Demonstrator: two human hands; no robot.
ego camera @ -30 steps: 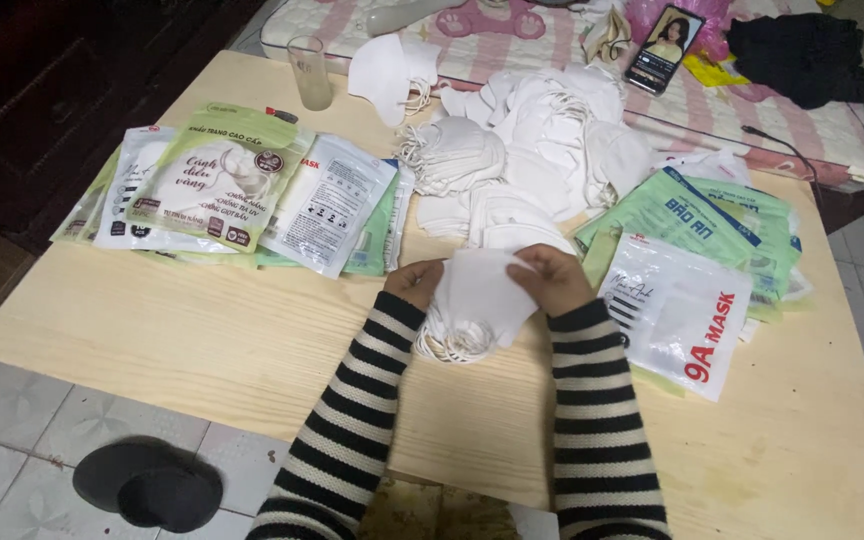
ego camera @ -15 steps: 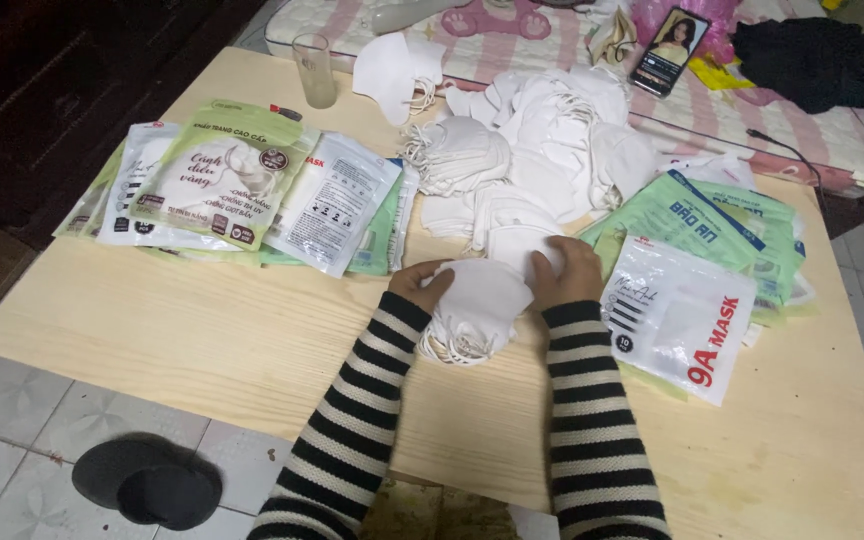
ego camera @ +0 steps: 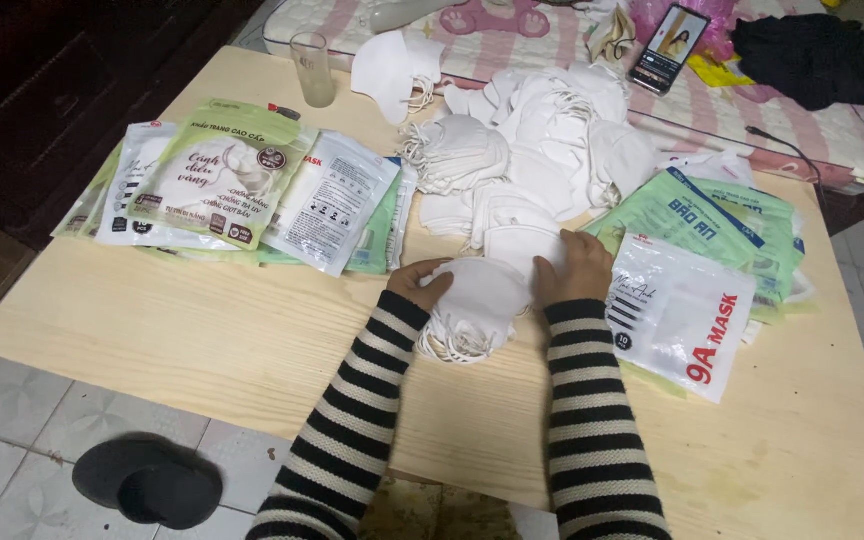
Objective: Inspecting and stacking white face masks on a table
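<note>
Floor, near left: a pair of dark slippers [ego camera: 147, 482] lies on the pale tiles beside the table's near left corner.
Table: a light wooden table [ego camera: 162, 340] carries everything else; its near strip is bare wood.
Left packets: a fanned stack of flat mask packets [ego camera: 237, 190], green and white, lies on the left half of the table, overlapping one another.
Glass: a clear drinking glass [ego camera: 312, 68] stands upright at the far left edge, just beyond the packets.
Left hand [ego camera: 420, 284]: fingers curled against the left edge of the small stack of white face masks [ego camera: 474, 305], touching it; the striped sleeve runs back toward the near edge.
Stack in hand: it sits on the wood at the middle of the table, between the two hands, with its ear loops spilling out on the near side.
Right hand [ego camera: 574, 268]: fingers spread and pressed on the right edge of the same stack, so both hands clasp it from either side.
Loose masks: a large heap of white masks [ego camera: 542, 150] spreads across the far middle of the table, just beyond the hands.
Right packets: a white printed packet [ego camera: 687, 315] lies just right of the right hand, on top of green packets [ego camera: 712, 215].
Far edge: a smartphone [ego camera: 668, 48] with a lit screen and a black cloth [ego camera: 802, 55] lie on a pink patterned mattress [ego camera: 552, 30] past the table.
</note>
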